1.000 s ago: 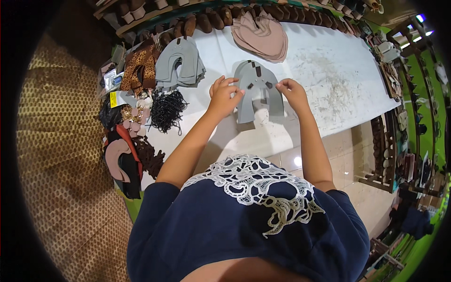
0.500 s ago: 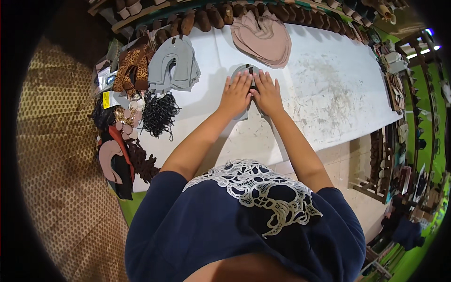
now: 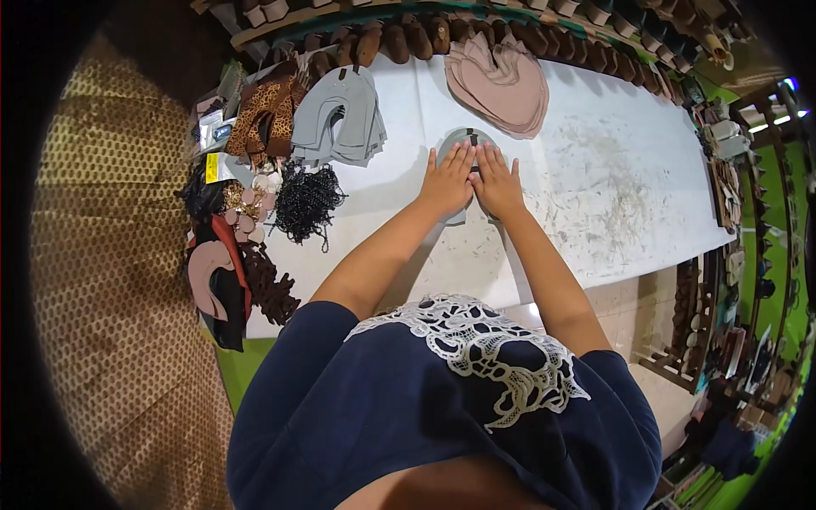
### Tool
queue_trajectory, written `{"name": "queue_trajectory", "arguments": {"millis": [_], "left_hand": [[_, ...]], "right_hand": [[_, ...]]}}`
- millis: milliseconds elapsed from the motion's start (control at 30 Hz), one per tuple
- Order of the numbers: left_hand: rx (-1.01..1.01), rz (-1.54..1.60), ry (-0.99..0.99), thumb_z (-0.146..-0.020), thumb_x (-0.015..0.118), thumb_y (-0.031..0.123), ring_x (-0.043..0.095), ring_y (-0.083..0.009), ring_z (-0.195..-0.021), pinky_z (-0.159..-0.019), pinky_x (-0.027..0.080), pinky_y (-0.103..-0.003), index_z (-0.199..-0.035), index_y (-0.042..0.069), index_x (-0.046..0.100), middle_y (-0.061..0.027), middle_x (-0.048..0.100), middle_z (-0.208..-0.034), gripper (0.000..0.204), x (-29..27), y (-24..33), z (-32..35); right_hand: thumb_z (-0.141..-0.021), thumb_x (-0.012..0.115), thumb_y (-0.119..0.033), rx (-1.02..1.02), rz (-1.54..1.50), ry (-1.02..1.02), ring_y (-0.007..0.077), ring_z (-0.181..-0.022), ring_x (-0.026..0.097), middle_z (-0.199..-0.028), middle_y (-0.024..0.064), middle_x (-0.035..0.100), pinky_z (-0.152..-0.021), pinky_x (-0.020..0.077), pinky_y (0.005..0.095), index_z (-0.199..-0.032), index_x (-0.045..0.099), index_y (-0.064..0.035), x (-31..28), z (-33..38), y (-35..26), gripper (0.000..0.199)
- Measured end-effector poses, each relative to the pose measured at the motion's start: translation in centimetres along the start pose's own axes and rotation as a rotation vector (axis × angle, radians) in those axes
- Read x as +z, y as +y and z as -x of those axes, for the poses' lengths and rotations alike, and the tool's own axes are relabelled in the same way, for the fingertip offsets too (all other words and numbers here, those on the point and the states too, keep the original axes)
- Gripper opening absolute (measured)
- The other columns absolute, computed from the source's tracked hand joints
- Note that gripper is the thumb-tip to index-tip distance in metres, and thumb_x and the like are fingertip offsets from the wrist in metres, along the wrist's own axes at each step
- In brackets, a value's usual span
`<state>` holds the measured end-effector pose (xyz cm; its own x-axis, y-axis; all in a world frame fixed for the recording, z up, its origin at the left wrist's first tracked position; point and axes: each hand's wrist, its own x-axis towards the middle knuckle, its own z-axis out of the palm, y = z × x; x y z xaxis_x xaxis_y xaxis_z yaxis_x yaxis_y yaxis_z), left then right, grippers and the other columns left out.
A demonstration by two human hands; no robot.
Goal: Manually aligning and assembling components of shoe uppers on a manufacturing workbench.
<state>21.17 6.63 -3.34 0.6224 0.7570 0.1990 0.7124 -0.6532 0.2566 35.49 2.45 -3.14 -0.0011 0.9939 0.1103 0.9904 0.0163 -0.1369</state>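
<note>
Head view shows both hands laid flat, side by side, on a grey cut piece (image 3: pixel 467 140) near the far middle of the white table (image 3: pixel 629 187). The left hand (image 3: pixel 446 180) and right hand (image 3: pixel 497 183) have fingers stretched out and close together, gripping nothing, only pressing down. The piece lies just short of the pink stack (image 3: pixel 501 85), right of the grey stack (image 3: pixel 340 119). Pressing it well probably means even weight through both palms.
</note>
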Motion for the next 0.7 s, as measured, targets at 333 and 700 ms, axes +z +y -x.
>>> {"name": "queue_trajectory", "arguments": {"millis": [333, 700], "left_hand": [[-0.044, 0.109, 0.008, -0.089, 0.044, 0.038, 0.020, -0.0283, -0.137, -0.107, 0.006, -0.058, -0.140, -0.001, 0.024, -0.0180, 0.022, -0.147, 0.067, -1.7, 0.7, 7.4], [-0.371, -0.088, 0.061, -0.087, 0.049, 0.037, 0.022, -0.0316, -0.136, -0.105, 0.006, -0.062, -0.131, 0.005, 0.044, -0.0171, 0.029, -0.144, 0.055, -7.4, -6.3, 10.7]], "right_hand": [[-0.092, 0.044, -0.031, 0.029, -0.116, 0.038, 0.0318, -0.134, 0.028, -0.145, 0.0160, 0.029, -0.105, 0.0148, 0.0590, -0.135, 0.036, -0.0034, -3.0, 6.0, -4.3, 0.052], [-0.086, 0.052, -0.021, -0.266, -0.366, 0.052, 0.0259, -0.116, 0.047, -0.121, 0.0102, 0.054, -0.103, 0.0265, 0.0541, -0.119, 0.054, -0.0063, -3.4, 1.4, -11.4, 0.035]]}}
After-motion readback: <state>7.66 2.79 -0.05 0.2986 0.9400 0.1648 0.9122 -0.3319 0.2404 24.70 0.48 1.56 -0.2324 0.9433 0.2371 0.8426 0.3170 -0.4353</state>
